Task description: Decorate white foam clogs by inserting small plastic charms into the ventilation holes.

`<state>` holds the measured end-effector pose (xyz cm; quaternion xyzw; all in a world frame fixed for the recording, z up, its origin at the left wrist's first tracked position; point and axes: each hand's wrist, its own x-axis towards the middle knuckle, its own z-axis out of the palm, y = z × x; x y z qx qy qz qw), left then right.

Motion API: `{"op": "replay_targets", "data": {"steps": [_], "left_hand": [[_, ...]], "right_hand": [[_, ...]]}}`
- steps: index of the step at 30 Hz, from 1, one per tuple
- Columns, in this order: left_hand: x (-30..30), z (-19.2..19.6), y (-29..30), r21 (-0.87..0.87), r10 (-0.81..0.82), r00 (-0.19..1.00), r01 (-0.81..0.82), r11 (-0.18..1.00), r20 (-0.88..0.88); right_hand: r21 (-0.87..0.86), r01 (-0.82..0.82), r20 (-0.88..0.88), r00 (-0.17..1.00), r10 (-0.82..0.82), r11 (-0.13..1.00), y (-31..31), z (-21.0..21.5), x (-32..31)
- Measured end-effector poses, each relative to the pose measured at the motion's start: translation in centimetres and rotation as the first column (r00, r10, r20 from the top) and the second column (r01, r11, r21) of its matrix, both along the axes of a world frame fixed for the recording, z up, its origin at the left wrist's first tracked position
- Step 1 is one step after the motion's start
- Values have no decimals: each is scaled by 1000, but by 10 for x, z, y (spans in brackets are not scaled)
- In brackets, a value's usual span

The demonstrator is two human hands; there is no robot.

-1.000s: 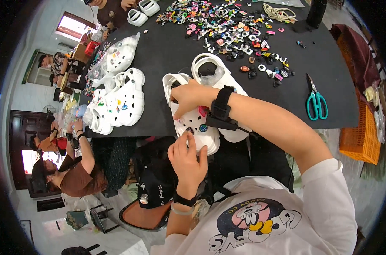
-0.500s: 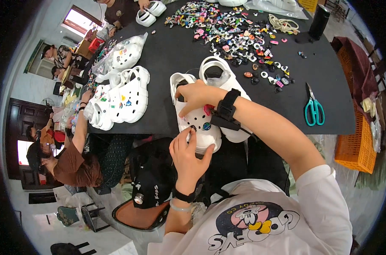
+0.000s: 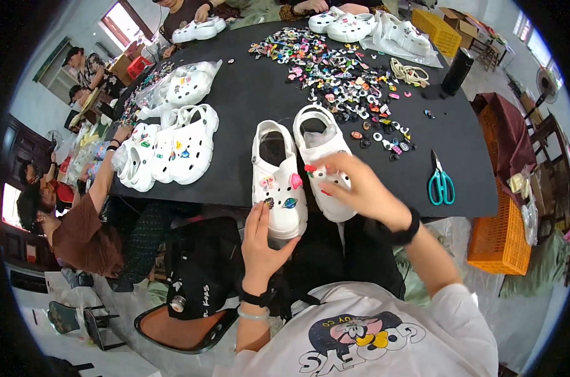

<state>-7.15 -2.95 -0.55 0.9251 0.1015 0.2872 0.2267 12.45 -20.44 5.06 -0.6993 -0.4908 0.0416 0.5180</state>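
Observation:
Two white clogs stand side by side before me, heel straps pointing away. My left hand (image 3: 264,242) cups the toe of the left clog (image 3: 286,218), its fingertips beside a small dark charm (image 3: 268,203). A blue-green planet charm (image 3: 290,203), a pink charm (image 3: 295,181) and a pale pink charm (image 3: 268,183) also sit on that clog. Over the right clog (image 3: 336,210) reaches my right hand (image 3: 363,188), slightly blurred, index finger and thumb apart. By its index fingertip is a red charm (image 3: 310,170); whether it is fixed in the clog I cannot tell.
Loose charms (image 3: 341,75) lie heaped across the far table. At right are teal-handled scissors (image 3: 441,185), a black bottle (image 3: 457,72) and coiled cord (image 3: 410,72). Decorated clogs (image 3: 187,147) stand at left near a co-worker (image 3: 87,232). An orange crate (image 3: 498,242) is beyond the right edge.
My right hand has left the left clog and moved right, over the right clog. The left clog's charms are now uncovered. My left hand stays at its toe. The view has shifted.

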Motion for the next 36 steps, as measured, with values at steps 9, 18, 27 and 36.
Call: {"op": "replay_targets", "data": {"steps": [9, 18, 27, 36], "left_hand": [[7, 19, 27, -131, -136, 990, 131, 983, -29], [97, 46, 73, -407, -374, 903, 267, 874, -212], [124, 60, 75, -317, -467, 746, 350, 882, -474], [109, 29, 87, -475, -386, 888, 235, 848, -251]], "right_hand": [[46, -45, -458, 887, 61, 998, -33, -52, -88], [31, 77, -302, 951, -64, 997, -32, -67, -88], [27, 120, -153, 982, -114, 992, -35, -68, -89], [137, 17, -346, 938, 32, 990, -5, -62, -92]]}}
